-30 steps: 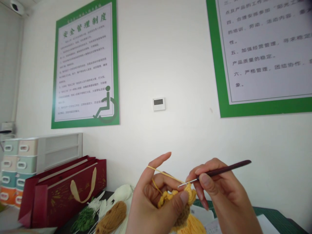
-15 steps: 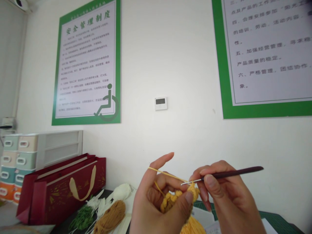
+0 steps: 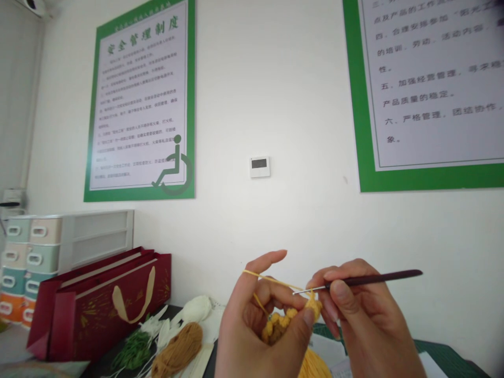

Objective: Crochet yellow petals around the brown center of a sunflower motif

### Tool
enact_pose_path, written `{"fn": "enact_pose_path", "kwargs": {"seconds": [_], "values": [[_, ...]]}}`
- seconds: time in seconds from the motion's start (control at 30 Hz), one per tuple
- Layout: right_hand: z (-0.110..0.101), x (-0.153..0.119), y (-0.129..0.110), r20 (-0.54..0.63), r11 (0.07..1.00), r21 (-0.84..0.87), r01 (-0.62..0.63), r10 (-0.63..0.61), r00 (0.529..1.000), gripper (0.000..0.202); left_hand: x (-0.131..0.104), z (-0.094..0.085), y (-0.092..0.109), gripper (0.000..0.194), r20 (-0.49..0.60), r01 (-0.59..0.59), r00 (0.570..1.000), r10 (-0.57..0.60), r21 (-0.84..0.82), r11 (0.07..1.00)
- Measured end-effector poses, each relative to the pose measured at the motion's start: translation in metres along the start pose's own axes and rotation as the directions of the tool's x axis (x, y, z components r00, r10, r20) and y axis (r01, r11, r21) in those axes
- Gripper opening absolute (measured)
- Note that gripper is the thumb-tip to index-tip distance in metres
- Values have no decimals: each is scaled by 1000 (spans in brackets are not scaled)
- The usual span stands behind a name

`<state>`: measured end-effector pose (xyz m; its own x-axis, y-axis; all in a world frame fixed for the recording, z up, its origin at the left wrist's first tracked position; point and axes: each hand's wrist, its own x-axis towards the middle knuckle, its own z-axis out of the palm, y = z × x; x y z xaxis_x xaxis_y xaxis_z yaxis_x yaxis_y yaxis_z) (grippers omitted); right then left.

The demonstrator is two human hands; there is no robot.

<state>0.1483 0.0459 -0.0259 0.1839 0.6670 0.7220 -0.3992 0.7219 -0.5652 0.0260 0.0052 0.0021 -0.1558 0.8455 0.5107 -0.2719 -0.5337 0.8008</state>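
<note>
My left hand (image 3: pixel 263 325) pinches a yellow crochet piece (image 3: pixel 277 321) with a bumpy edge between thumb and fingers. Its index finger is raised, and a strand of yellow yarn (image 3: pixel 271 280) runs taut from it to the hook. In my right hand (image 3: pixel 366 315) is a crochet hook (image 3: pixel 378 278) with a dark handle, held like a pen. The hook's thin metal tip points left, just above the top of the crochet piece, with yarn around its shaft. Below the hands a ball of yellow yarn (image 3: pixel 313 365) shows in part.
On the left of the table lie brown yarn (image 3: pixel 178 350), green yarn (image 3: pixel 132 350) and white yarn (image 3: pixel 197 310). A dark red gift bag (image 3: pixel 98 315) stands behind them, beside stacked drawers (image 3: pixel 43 257). Papers and a green mat (image 3: pixel 444 357) lie at right.
My left hand and the crochet piece have shifted slightly to the right. The hook has moved a little left at its handle end; both hands keep their hold.
</note>
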Motion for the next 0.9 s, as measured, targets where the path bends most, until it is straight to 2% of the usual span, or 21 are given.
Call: {"fn": "enact_pose_path", "kwargs": {"seconds": [0.27, 0.37, 0.43, 0.5, 0.53, 0.63, 0.7, 0.73, 0.8, 0.83, 0.9], "values": [[-3, 1, 0, 31, 998, -46, 52, -50, 998, 10, 1, 0, 2, 70, 11, 12, 1000, -12, -22, 1000], [-8, 3, -1, 104, 980, -129, 153, -140, 985, 6, 1, 1, 3, 86, 10, 35, 999, -34, -76, 997], [-11, 5, -3, 177, 940, -210, 269, -234, 956, 8, 0, 1, 3, 97, 9, 55, 999, -54, -109, 993], [-14, 6, -6, 253, 867, -286, 409, -343, 905, 16, 0, 0, 3, 104, 7, 60, 998, -60, -117, 991], [-16, 6, -8, 297, 805, -324, 497, -412, 861, 21, 1, -1, 2, 106, 19, 63, 998, -62, -117, 991], [-22, 5, -14, 418, 513, -444, 734, -607, 676, 41, 5, -5, -2, 106, 117, 136, 986, -117, -170, 976], [-25, 3, -14, 463, 349, -495, 796, -669, 581, 52, 9, -7, -5, 104, 216, 239, 959, -186, -256, 937], [-26, 3, -13, 466, 321, -500, 804, -683, 562, 54, 10, -8, -6, 102, 256, 287, 943, -214, -292, 912], [-24, 1, -9, 420, 374, -471, 799, -701, 576, 52, 12, -8, -8, 101, 292, 335, 925, -242, -334, 881], [-22, 1, -7, 379, 439, -439, 784, -700, 605, 50, 12, -8, -8, 101, 290, 333, 927, -239, -339, 880], [-17, 0, -3, 280, 596, -380, 708, -655, 702, 41, 12, -8, -7, 106, 271, 307, 937, -221, -334, 891]]}}
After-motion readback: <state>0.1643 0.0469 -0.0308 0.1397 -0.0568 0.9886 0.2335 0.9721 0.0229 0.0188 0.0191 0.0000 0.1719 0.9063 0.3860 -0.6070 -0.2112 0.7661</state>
